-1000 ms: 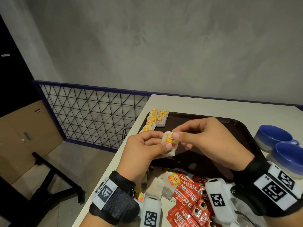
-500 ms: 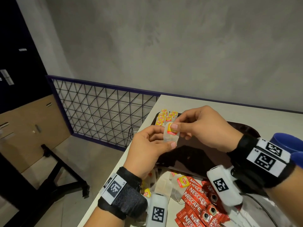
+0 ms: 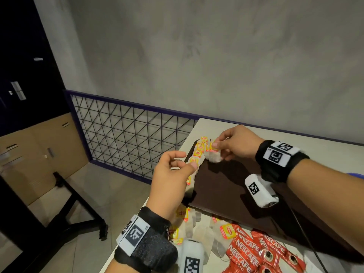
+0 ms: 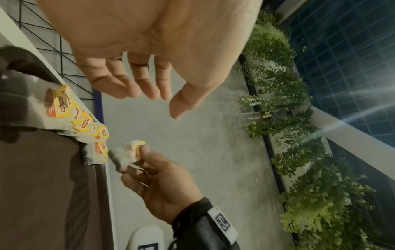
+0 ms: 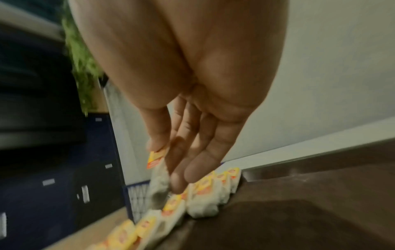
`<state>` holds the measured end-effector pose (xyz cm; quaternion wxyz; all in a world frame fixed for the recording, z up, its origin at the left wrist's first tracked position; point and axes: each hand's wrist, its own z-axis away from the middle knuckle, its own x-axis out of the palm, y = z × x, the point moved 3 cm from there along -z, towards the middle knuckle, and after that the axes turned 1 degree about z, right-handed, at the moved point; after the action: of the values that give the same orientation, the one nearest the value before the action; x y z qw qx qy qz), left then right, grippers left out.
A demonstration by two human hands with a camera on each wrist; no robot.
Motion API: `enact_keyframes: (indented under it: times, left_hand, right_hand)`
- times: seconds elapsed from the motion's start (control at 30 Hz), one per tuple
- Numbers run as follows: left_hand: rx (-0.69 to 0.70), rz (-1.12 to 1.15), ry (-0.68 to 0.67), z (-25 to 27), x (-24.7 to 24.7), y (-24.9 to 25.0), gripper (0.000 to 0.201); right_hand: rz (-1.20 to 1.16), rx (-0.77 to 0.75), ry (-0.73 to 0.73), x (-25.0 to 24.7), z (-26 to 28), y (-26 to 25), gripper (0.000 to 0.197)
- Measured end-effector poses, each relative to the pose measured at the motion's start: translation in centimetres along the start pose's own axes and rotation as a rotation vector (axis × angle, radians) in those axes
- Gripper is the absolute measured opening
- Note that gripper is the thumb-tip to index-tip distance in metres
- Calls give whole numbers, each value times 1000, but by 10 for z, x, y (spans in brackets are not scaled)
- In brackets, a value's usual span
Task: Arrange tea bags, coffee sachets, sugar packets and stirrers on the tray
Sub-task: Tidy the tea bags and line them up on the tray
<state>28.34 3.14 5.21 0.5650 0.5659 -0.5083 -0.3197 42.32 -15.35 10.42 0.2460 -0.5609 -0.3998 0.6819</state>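
Observation:
My right hand (image 3: 217, 148) pinches one tea bag (image 3: 213, 154) by its yellow tag, just above the far left corner of the dark brown tray (image 3: 226, 184). A row of tea bags (image 3: 198, 153) lies along the tray's left rim, right beside the held one. In the right wrist view the held tea bag (image 5: 158, 170) hangs from the fingers against that row (image 5: 203, 194). My left hand (image 3: 187, 160) hovers near the row with relaxed fingers and holds nothing; the left wrist view shows it (image 4: 153, 103) empty. Loose tea bags (image 3: 206, 231) and red coffee sachets (image 3: 248, 251) lie on the table in front of the tray.
The white table (image 3: 295, 138) ends close to the tray's left side, with a wire mesh railing (image 3: 128, 134) and the floor beyond. A grey wall stands behind. A sliver of a blue cup (image 3: 357, 175) shows at the right edge.
My left hand has let go of the tea bag and drawn back. My right hand has carried the bag forward to the row at the tray's far left corner.

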Motion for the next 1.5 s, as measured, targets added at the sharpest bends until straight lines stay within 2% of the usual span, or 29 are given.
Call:
enact_keyframes:
  times: [0.07, 0.2, 0.4, 0.47, 0.53, 0.67, 0.77, 0.9, 1.0, 1.03, 1.13, 1.17, 1.23, 1.37, 1.5]
  left_hand:
    - [-5, 17, 13, -1, 0, -1, 30]
    - [-21, 37, 53, -4, -1, -1, 32]
    - [-54, 59, 39, 0, 2, 0, 42]
    - [-58, 47, 37, 0, 2, 0, 37]
    - [-66, 44, 40, 0, 2, 0, 31]
    - [-90, 71, 82, -2, -2, 0, 35]
    - [-101, 57, 114, -5, -10, 4, 30]
    - [-152, 1, 106, -11, -21, 7, 33]
    - [-206, -58, 79, -10, -20, 5, 33]
    - [-235, -78, 79, -9, -18, 4, 35]
    - [-345, -71, 81, -3, -13, 1, 58]
    - [-357, -68, 61, -3, -11, 0, 58]
    - [-351, -107, 12, -2, -8, 1, 54]
    - [-352, -216, -10, -1, -8, -3, 66]
    - [-365, -243, -25, -1, -6, -7, 79]
  right_hand:
    - [70, 32, -54, 10, -9, 5, 21]
    - [18, 174, -121, 26, -23, 17, 26]
    - [91, 241, 5, 22, -38, 25, 16]
    - [106, 229, -7, 22, -40, 24, 14]
    - [102, 225, 2, 23, -41, 22, 17]
    - [123, 211, 66, 25, -40, 16, 32]
    - [187, 175, 12, 31, -35, 7, 28]
    - [303, 219, -144, 43, -23, 1, 17]
    - [335, 230, -169, 50, -21, -1, 18]
    - [342, 233, -173, 52, -20, -2, 19]
    - [384, 237, -155, 54, -22, -5, 22]
    - [399, 241, -151, 53, -22, -6, 23]
    - [422, 252, -155, 52, -21, -7, 25]
    - [452, 274, -188, 55, -15, -8, 20]
    - [420, 248, -157, 62, -18, -9, 17]
